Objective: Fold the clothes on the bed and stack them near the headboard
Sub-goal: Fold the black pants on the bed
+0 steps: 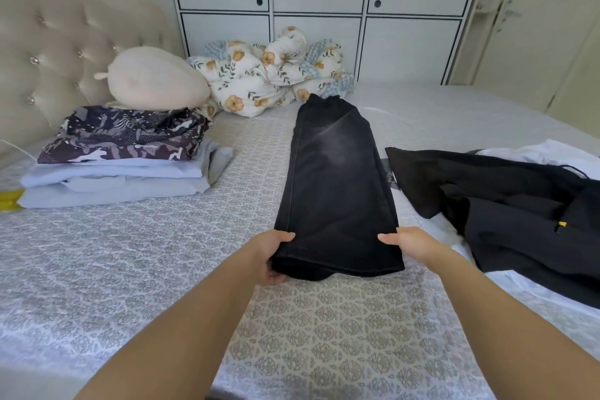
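Legible markings: none.
No word, number, brand or sign can be read on anything in view. A pale printed patch shows on the black garment (506, 204) lying toward the right edge of the bed (162, 253), at the garment's left border, but it is too blurred and folded to make out. A small yellow tab on the same garment carries no readable characters.

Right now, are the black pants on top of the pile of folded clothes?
No, the black pants lie flat in the middle of the bed, apart from the folded pile, with both hands holding their near end.
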